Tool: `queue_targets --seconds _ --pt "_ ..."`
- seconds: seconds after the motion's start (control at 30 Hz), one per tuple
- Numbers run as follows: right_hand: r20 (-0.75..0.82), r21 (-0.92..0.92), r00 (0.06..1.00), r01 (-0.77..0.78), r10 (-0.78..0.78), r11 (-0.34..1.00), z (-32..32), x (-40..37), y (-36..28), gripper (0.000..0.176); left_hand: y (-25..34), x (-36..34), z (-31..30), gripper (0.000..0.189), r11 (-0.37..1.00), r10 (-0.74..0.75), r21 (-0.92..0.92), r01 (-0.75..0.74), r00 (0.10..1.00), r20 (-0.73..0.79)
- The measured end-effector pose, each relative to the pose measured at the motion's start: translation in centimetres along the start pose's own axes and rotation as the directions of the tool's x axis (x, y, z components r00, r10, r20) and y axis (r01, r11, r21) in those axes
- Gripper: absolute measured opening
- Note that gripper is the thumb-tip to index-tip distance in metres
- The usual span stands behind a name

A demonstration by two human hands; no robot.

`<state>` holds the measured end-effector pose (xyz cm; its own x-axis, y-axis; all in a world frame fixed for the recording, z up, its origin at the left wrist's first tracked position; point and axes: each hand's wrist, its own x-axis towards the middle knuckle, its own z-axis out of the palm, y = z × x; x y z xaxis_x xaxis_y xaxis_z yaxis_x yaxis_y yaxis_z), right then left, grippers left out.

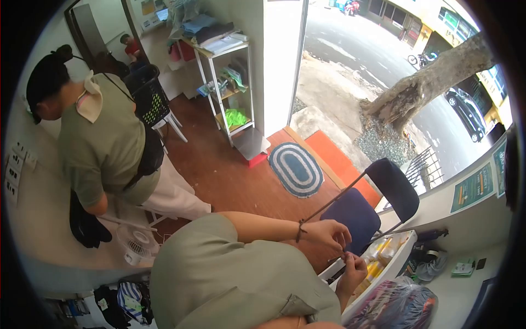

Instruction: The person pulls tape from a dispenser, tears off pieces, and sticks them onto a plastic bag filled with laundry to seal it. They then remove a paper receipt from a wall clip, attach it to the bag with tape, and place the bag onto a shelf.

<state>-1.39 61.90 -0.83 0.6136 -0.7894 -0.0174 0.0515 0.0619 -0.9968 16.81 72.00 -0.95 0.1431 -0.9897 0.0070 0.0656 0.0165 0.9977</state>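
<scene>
My left hand [330,233] reaches out at the lower centre, a dark band round its wrist, with its fingers bent together. Close below it on the right, my right hand [353,270] is closed, thumb against fingers. The fingertips of both hands nearly meet around something thin and small that I cannot make out. Beneath and beside them are a white drawer unit [390,270] holding yellow and white items and a dark blue folding chair [350,218].
A co-worker [104,142] in a green shirt bends at the left beside a white fan [137,244]. A shelf rack [230,93] stands by the doorway. An oval rug [296,170] lies on the floor. A plastic-wrapped bundle [397,307] is at the lower right.
</scene>
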Motion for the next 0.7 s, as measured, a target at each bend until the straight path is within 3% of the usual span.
queue_targets --seconds 0.13,0.27,0.4,0.43,0.47,0.5,0.53,0.57,0.6,0.7 --pt "-0.133 0.006 0.991 0.016 -0.015 1.0 0.5 -3.2 0.6 0.027 -1.6 0.2 0.4 0.023 0.988 0.032 -0.151 -0.017 0.994 0.102" --pt "-0.261 0.055 0.963 -0.049 0.062 0.997 -0.2 -6.0 0.0 0.024 -1.4 -0.3 2.0 0.024 0.994 -0.014 -0.107 0.025 0.994 0.108" --pt "-0.34 -0.02 0.937 0.075 -0.077 0.997 -3.6 -8.4 0.2 0.024 -0.1 -0.9 3.2 0.029 0.998 -0.046 -0.042 0.049 0.996 0.081" --pt "-0.374 -0.075 0.917 0.121 -0.141 0.99 -3.8 -9.3 -0.8 0.024 0.5 -0.9 3.5 0.027 0.995 -0.079 0.063 0.076 0.996 0.044" --pt "-0.405 -0.107 0.9 0.127 -0.16 0.986 -4.9 -10.2 -1.3 0.025 -0.4 -0.4 3.9 0.026 0.998 0.014 0.063 -0.017 0.999 0.043" --pt "-0.396 -0.177 0.888 0.177 -0.234 0.968 -6.7 -11.4 -1.0 0.024 1.0 -0.4 4.7 0.025 0.99 -0.007 0.14 0.007 1.0 0.0" --pt "-0.502 -0.234 0.842 0.091 -0.201 0.968 -6.2 -13.0 -3.4 0.024 0.3 0.3 5.6 0.024 0.975 0.072 0.21 -0.073 0.997 0.013" --pt "-0.517 -0.279 0.832 0.059 -0.201 0.959 -7.3 -14.6 -3.6 0.025 1.3 0.6 6.7 0.023 0.994 0.008 0.111 -0.015 0.998 0.06" --pt "-0.533 -0.303 0.816 0.063 -0.224 0.951 -7.8 -16.2 -4.2 0.027 1.7 1.3 7.8 0.022 0.984 0.007 0.179 -0.027 0.994 0.111" --pt "-0.574 -0.509 0.746 -0.001 -0.338 0.861 -9.6 -21.1 -5.4 0.025 0.4 4.6 12.2 0.021 0.969 0.19 0.104 -0.223 0.948 0.256"
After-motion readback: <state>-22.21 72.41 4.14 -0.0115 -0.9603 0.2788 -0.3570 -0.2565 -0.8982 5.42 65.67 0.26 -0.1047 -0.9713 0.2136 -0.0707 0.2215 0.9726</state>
